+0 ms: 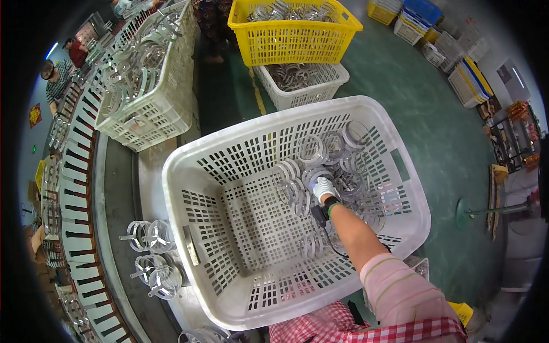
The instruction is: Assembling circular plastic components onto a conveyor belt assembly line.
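Note:
My right hand (325, 190), in a white glove with a dark band at the wrist, reaches down into a large white plastic basket (269, 123). Its fingers are closed on a clear round plastic part (311, 175), partly hidden by the glove. Around it, several more clear ring-shaped parts (313, 150) are stacked along the basket's right side. A short row of them (311, 246) lies nearer to me. The basket's left side shows its bare slotted floor. My left hand is out of the picture.
Left of the basket, several clear parts (160, 234) sit on a metal ledge beside a conveyor (77, 211). A full white crate (151, 123) stands beyond them. At the back, a filled yellow crate (294, 43) rests on a white one (311, 86). People work at far left.

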Motion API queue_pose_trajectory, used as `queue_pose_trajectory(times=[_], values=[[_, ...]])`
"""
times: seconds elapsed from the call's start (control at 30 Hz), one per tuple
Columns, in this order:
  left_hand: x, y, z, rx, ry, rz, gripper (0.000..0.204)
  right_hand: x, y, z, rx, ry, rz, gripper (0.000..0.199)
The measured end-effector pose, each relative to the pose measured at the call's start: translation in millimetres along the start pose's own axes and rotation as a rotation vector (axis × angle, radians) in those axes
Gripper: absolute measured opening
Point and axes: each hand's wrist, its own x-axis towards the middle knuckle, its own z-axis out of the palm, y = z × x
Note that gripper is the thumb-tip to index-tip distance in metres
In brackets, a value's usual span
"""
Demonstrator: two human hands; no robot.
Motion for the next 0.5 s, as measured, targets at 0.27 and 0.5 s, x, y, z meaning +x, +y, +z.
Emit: queue_pose_trajectory(times=[0.27, 0.5], values=[[-43.3, -0.8, -0.5, -0.06, -0.159, 0.128, 0.031, -10.5, 90.2, -91.5, 0.266, 0.057, -0.388, 0.03], [-84.0, -29.8, -21.1, -0.1, -0.104, 0.157, 0.031, 36.1, 69.4, -53.4, -0.169, 0.195, -0.162, 0.043]])
